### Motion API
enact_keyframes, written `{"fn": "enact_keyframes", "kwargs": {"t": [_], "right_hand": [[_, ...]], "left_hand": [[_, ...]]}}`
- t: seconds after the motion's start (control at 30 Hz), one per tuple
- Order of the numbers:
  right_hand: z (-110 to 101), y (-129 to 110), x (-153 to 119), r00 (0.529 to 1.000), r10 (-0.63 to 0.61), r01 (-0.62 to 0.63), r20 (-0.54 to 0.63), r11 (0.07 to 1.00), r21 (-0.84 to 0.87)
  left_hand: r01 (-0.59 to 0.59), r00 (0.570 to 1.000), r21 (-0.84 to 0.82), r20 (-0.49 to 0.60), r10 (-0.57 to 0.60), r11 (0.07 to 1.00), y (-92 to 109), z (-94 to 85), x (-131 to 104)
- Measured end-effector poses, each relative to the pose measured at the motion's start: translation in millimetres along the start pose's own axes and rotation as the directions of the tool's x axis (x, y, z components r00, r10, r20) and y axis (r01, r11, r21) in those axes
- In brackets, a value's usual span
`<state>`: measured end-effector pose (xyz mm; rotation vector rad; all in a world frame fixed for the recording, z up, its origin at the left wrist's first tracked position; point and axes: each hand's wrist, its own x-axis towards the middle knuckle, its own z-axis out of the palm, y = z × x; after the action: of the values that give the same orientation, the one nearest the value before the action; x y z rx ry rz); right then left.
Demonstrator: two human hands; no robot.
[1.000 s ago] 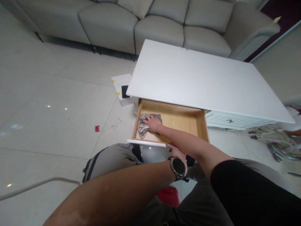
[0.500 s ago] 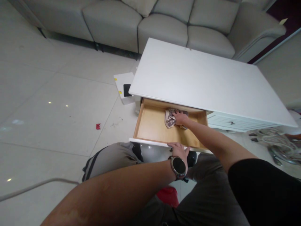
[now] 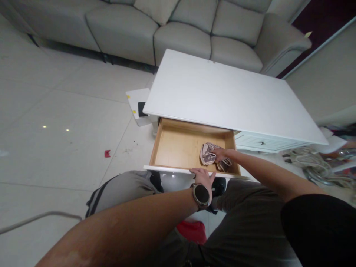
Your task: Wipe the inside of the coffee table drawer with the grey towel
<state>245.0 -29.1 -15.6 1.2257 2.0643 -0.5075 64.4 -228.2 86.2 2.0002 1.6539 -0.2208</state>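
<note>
Patterned cloth (image 3: 207,154): crumpled on the floor of a pulled-out wooden drawer (image 3: 175,142), toward its right end, near the front. Right hand (image 3: 220,154) is clamped on it, fingers sunk in the folds, probably so cloth and palm move as one. Left hand (image 3: 203,180) lies over the drawer's white front edge (image 3: 164,169), thumb spread from the fingers, likely to steady the drawer; whether it pinches, cannot tell. Drawer juts from a white table (image 3: 228,92), presumably pulled out for reach. Beyond, a grey sofa (image 3: 180,41).
</note>
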Motion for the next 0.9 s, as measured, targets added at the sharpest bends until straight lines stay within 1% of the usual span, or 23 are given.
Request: {"fn": "enact_keyframes", "kwargs": {"t": [0.1,0.13,0.2,0.37,0.5,0.6,0.7,0.83,0.9], "right_hand": [[-2.5,-2.6,2.5,0.995,0.021,-0.023,0.095,1.0,0.018],[-2.9,-3.2,3.2,0.994,0.032,-0.034,0.106,0.999,0.024],[-2.5,-3.6,4.3,0.993,0.041,-0.045,0.107,0.998,0.039],[1.5,-1.3,7.3,0.993,0.055,-0.063,0.102,0.995,0.073],[2.6,-1.8,8.9,0.992,0.06,-0.067,0.114,0.996,0.053],[1.8,-3.2,8.0,0.989,0.066,-0.07,0.131,0.997,0.03],[1.3,-4.2,7.2,0.984,0.065,-0.067,0.164,0.998,0.008],[1.1,-5.3,8.0,0.977,0.079,-0.088,0.196,0.995,0.038],[0.9,-5.8,8.6,0.976,0.081,-0.092,0.202,0.995,0.046]], "left_hand": [[-0.03,0.999,0.092,0.034,0.027,0.995,0.2,-4.9,-1.8],[-0.038,0.998,0.12,0.045,0.032,0.992,0.3,-6.3,-2.5],[-0.037,0.998,0.14,0.049,0.03,0.99,0.1,-8.5,-3.7],[-0.02,1.0,0.081,0.02,0.019,0.997,-1.4,-9.6,-4.8],[-0.056,0.998,0.145,0.042,0.051,0.988,-1.4,-11.1,-5.2],[-0.045,0.998,0.164,0.057,0.036,0.985,0.1,-12.9,-5.3],[-0.055,0.998,0.198,0.052,0.045,0.979,0.9,-13.0,-5.6],[-0.084,0.996,0.279,0.051,0.072,0.957,0.0,-8.3,-5.2],[-0.091,0.996,0.287,0.038,0.083,0.954,-0.8,-4.7,-3.9]]}}
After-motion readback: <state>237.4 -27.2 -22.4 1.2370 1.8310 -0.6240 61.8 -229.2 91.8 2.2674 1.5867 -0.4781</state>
